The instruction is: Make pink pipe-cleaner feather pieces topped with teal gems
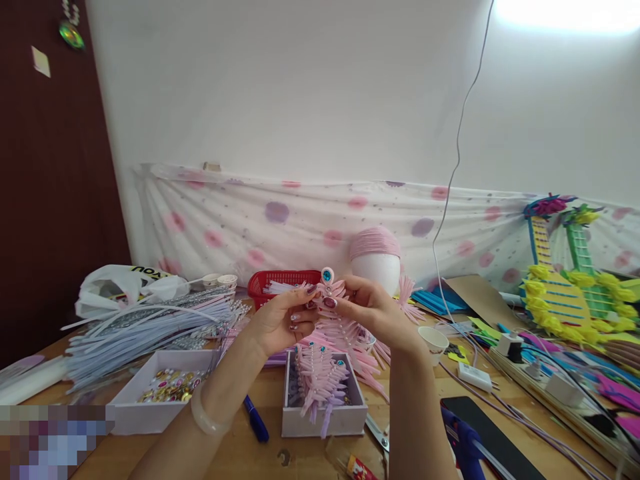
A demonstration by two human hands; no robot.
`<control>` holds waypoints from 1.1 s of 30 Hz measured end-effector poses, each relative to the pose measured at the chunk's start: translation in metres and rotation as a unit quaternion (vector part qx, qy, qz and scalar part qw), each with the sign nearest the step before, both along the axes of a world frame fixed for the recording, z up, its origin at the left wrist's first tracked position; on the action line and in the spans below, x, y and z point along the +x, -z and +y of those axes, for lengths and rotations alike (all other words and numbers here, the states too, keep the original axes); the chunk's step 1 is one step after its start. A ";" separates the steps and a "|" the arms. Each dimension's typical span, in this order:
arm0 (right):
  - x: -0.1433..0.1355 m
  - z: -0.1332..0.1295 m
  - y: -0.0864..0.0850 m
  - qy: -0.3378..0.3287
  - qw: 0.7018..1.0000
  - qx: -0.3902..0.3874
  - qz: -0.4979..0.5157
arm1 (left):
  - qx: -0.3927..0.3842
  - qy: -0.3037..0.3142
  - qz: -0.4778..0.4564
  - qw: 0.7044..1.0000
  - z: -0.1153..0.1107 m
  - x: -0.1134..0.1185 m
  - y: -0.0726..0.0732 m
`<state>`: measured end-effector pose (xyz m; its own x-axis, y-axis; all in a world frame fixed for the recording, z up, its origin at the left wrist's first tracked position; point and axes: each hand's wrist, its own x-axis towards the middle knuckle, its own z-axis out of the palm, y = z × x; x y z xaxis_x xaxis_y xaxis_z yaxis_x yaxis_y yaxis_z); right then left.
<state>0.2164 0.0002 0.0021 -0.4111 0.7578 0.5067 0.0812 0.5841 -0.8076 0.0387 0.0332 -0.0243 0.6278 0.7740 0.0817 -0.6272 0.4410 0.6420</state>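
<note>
A pink pipe-cleaner ornament (336, 325), trimmed with pearls and topped by a round blue gem, is held up over the table. My left hand (275, 321) pinches it from the left just below the gem, its fingers closed. From the other side, my right hand (376, 308) also grips it between thumb and fingers. Below the hands stands a small white box (323, 425), with similar pink pieces (320, 380) bearing blue gems draped in it. My fingers partly cover the ornament's upper part.
A white tray (145, 419) of gems and beads lies left, near bundled pipe cleaners (150, 340). A red basket (257, 285) and a pink-wrapped foam head (376, 270) stand behind. At right are a paper cup (433, 341), a blue glue gun (463, 440), a phone (493, 437) and cables.
</note>
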 end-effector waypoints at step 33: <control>0.000 0.002 0.003 -0.053 0.993 -0.031 0.098 | 0.136 0.031 0.026 0.990 -0.008 0.003 -0.001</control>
<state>0.2168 0.0020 -0.0005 -0.3877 0.7477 0.5392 -0.1398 0.5305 -0.8361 0.0414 0.0256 -0.0234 0.6815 0.6884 0.2482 -0.5681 0.2839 0.7725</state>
